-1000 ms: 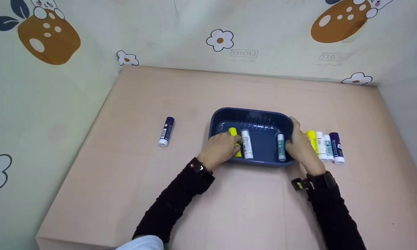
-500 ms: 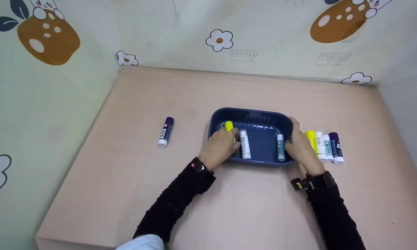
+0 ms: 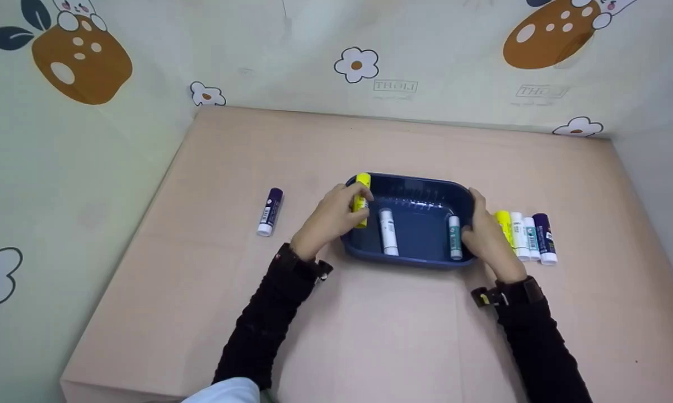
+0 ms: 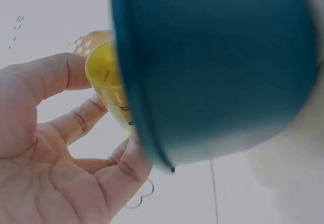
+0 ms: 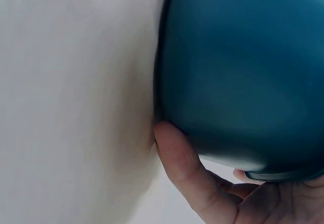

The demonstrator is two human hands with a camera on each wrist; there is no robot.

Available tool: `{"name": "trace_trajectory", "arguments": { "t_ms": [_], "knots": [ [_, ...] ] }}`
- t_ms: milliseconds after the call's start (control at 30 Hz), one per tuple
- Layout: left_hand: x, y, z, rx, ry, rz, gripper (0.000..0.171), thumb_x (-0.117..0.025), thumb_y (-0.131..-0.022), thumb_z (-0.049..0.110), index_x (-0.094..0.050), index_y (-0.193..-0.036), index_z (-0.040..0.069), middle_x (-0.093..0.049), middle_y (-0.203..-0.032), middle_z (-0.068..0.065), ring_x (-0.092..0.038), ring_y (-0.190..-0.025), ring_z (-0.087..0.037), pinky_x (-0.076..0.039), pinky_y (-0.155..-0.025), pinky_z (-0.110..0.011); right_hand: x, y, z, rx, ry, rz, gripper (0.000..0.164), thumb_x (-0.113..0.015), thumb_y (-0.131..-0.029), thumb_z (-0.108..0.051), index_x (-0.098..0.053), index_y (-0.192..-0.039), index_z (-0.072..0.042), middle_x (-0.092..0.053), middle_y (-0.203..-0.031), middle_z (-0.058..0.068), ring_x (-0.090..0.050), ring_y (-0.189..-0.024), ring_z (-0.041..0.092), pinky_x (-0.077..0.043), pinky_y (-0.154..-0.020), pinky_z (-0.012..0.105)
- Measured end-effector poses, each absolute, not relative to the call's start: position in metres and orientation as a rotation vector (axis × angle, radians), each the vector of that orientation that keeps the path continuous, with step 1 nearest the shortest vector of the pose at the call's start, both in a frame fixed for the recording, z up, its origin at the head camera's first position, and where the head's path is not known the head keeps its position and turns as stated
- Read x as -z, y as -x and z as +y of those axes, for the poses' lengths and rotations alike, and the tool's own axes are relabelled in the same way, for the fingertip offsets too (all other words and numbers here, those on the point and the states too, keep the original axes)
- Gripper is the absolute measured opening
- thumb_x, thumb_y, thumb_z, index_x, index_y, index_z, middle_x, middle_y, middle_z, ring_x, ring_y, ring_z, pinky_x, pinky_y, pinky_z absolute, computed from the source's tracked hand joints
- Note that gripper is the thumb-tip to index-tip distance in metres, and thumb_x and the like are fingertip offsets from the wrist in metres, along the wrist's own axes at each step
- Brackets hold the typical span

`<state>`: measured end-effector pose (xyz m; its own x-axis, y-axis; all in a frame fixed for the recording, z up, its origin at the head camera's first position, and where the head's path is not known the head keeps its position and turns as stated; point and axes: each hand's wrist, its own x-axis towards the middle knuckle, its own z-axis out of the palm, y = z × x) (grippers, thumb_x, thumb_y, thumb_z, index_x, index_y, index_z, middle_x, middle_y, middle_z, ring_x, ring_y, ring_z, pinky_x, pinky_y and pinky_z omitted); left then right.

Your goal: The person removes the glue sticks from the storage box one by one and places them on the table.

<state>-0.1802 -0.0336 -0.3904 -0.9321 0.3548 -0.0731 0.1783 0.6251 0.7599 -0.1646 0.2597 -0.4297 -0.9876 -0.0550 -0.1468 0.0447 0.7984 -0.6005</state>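
My left hand pinches a yellow glue stick at the left end of a dark blue plastic basin. In the left wrist view the stick's yellow end sits between thumb and fingers, beside the basin's outer wall. Gripping the basin's right wall is my right hand; part of its fingers is hidden behind that wall in the right wrist view. On the basin floor lie a white glue stick near the middle-left and a teal one by the right wall.
Right of the basin, a yellow glue stick, two white-capped ones and a dark purple one lie side by side. Another purple glue stick lies alone to the left. Patterned wall covering borders the pinkish tabletop.
My left hand has lifted the yellow glue stick from the basin floor, up and leftward toward the left rim. The white stick inside has shifted slightly left. The right hand has stayed in place.
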Motion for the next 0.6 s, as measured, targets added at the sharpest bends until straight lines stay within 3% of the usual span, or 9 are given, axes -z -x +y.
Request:
{"name": "trace_trajectory", "arguments": {
  "t_ms": [467, 600],
  "knots": [
    [0.385, 0.196, -0.084, -1.221, -0.405, 2.668, 0.024, -0.055, -0.087, 0.006, -0.057, -0.111, 0.003, -0.046, -0.088, -0.008, -0.045, -0.083, -0.019, -0.040, -0.063, -0.022, 0.432, 0.165, 0.261, 0.978, 0.022, 2.829, 0.080, -0.043, -0.080, 0.007, -0.001, -0.148, -0.002, -0.035, -0.134, 0.040, -0.049, -0.106, 0.045, -0.041, -0.090, 0.056],
    [0.386, 0.198, -0.096, -1.116, -0.336, 2.663, 0.025, -0.054, -0.088, 0.007, -0.058, -0.112, 0.004, -0.048, -0.089, -0.010, -0.047, -0.079, -0.019, -0.040, -0.061, -0.022, 0.432, 0.165, 0.260, 0.969, 0.034, 2.844, 0.080, -0.042, -0.079, 0.007, -0.002, -0.147, -0.001, -0.039, -0.130, 0.041, -0.050, -0.099, 0.044, -0.043, -0.085, 0.054]
  ]
}}
